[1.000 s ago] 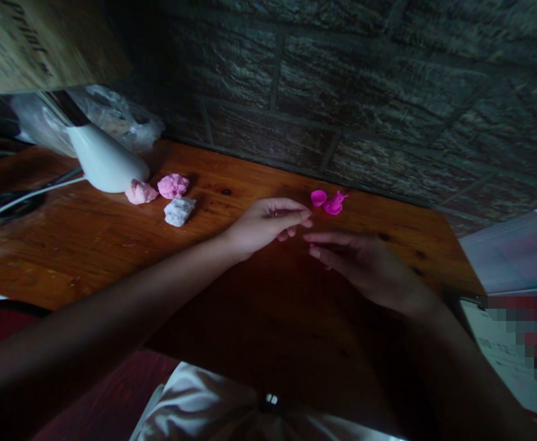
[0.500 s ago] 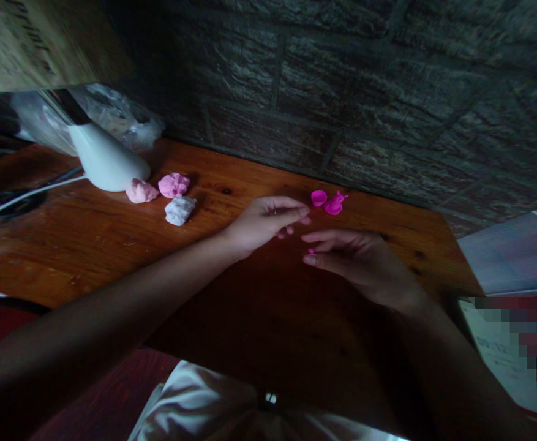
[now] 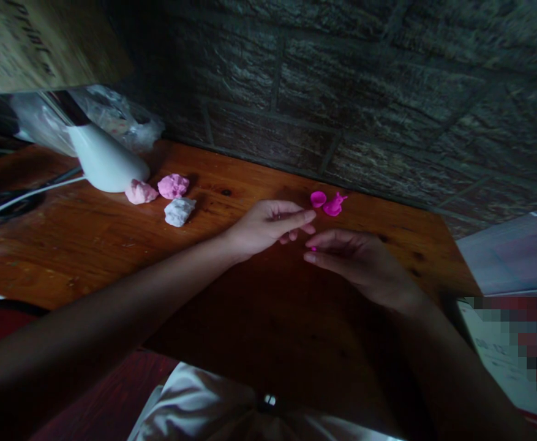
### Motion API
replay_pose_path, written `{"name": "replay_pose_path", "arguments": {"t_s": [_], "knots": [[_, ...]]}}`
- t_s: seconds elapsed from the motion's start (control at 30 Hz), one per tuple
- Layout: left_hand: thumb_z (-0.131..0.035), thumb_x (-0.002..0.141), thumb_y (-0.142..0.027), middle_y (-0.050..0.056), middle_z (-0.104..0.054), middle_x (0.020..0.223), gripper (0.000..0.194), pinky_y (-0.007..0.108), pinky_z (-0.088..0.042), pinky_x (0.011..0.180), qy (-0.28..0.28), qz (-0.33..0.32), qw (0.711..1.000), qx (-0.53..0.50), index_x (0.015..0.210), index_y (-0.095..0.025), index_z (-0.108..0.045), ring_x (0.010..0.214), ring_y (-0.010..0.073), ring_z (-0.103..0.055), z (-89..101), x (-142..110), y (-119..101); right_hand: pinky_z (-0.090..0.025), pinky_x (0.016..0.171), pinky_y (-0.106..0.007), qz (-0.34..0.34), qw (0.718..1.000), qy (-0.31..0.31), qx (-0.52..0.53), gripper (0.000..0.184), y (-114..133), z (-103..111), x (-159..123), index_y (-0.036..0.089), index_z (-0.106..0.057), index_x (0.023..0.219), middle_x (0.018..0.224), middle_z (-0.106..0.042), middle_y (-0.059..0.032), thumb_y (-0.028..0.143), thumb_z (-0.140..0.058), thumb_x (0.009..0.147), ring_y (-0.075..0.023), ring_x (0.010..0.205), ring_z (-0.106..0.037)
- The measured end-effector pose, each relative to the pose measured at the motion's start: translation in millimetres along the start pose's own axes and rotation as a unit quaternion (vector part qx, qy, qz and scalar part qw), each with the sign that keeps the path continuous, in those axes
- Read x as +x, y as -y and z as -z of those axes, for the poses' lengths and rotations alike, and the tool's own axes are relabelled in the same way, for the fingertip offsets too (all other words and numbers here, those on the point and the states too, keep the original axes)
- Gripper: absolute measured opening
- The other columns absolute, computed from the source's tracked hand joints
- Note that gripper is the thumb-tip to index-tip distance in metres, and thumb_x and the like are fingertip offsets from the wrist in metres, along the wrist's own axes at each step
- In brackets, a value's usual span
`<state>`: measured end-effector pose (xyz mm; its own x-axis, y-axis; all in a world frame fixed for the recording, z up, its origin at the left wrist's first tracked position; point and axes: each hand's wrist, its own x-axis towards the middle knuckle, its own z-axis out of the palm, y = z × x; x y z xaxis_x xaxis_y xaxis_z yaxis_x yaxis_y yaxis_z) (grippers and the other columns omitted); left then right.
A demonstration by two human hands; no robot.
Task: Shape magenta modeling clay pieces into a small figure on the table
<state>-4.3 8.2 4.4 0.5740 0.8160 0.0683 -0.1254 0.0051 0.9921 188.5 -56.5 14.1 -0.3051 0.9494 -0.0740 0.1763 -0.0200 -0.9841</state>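
Right fingers (image 3: 319, 259) hold a magenta bit (image 3: 313, 248); left fingers (image 3: 301, 218), grip indiscernible; plastic bag (image 3: 145, 126), contents unclear

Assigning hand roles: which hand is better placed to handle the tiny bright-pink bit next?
Right, I'd judge: the right hand has the tiny bright-pink bit between thumb and finger. The left hand is close by, but no piece shows in it.

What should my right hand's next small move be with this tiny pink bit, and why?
I'd probably bring your right hand's thumb and forefinger slightly closer together for a surer hold: the tiny pink piece sits between their tips, above the table, and looks small enough to drop easily.
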Motion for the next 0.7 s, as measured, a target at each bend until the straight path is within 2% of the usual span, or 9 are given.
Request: {"name": "replay_pose_path", "arguments": {"t_s": [0.1,0.2,0.3,0.43,0.53,0.7], "knots": [[-0.074,0.085,-0.044,0.001,-0.065,0.065,0.033,0.022,-0.036,0.053,-0.005,0.009,1.000,0.009,0.073,-0.013,-0.073,0.055,0.0074,-0.048,-0.9,-0.8,-1.1,-0.055,0.097,-0.037,-0.021,0.999,0.022,-0.025,0.025,0.9,0.7,-0.2,0.023,-0.079,0.102,0.109,-0.080,-0.0044,0.038,-0.080,0.082,-0.0208,0.103,-0.073],[-0.076,0.084,-0.041,0.006,-0.074,0.079,0.029,0.023,-0.037,0.055,-0.024,0.022,0.999,-0.009,0.083,-0.013,-0.076,0.058,0.0081,-0.051,-0.9,-0.1,1.0,-0.056,0.094,-0.038,-0.025,0.996,0.033,-0.077,0.022,2.7,0.4,-1.0,0.022,-0.080,0.100,0.106,-0.081,-0.0042,0.039,-0.075,0.086,-0.0213,0.099,-0.074],[-0.076,0.084,-0.037,0.009,-0.078,0.089,0.025,0.023,-0.040,0.058,-0.035,0.032,0.998,-0.037,0.091,-0.012,-0.076,0.062,0.0089,-0.055,-0.5,0.6,3.3,-0.056,0.095,-0.038,-0.018,0.996,0.033,-0.083,0.020,3.2,-0.4,-1.3,0.023,-0.080,0.100,0.108,-0.081,-0.0037,0.036,-0.074,0.086,-0.0220,0.101,-0.074],[-0.079,0.082,-0.033,0.006,-0.076,0.080,0.021,0.023,-0.041,0.058,-0.030,0.024,0.998,-0.040,0.081,-0.012,-0.074,0.060,0.0077,-0.054,-0.3,0.2,1.9,-0.056,0.097,-0.036,-0.031,0.998,0.029,-0.043,0.022,1.4,0.3,-1.3,0.024,-0.080,0.104,0.113,-0.080,-0.0035,0.033,-0.077,0.084,-0.0207,0.105,-0.073],[-0.081,0.081,-0.035,0.004,-0.074,0.073,0.026,0.022,-0.040,0.057,-0.034,0.021,0.999,-0.037,0.072,-0.013,-0.071,0.058,0.0071,-0.053,-0.4,-0.2,0.1,-0.057,0.091,-0.035,-0.053,0.998,0.023,-0.034,0.026,0.3,2.6,-1.6,0.023,-0.080,0.105,0.106,-0.081,-0.0042,0.035,-0.078,0.083,-0.0190,0.096,-0.074],[-0.076,0.086,-0.046,0.004,-0.073,0.070,0.037,0.022,-0.042,0.057,-0.036,0.026,0.997,-0.067,0.074,-0.013,-0.068,0.056,0.0076,-0.056,-1.8,0.4,3.0,-0.056,0.078,-0.031,-0.083,0.996,0.015,-0.035,0.030,-1.0,5.4,-1.4,0.019,-0.079,0.105,0.095,-0.080,-0.0046,0.040,-0.075,0.084,-0.0163,0.083,-0.072]]}}
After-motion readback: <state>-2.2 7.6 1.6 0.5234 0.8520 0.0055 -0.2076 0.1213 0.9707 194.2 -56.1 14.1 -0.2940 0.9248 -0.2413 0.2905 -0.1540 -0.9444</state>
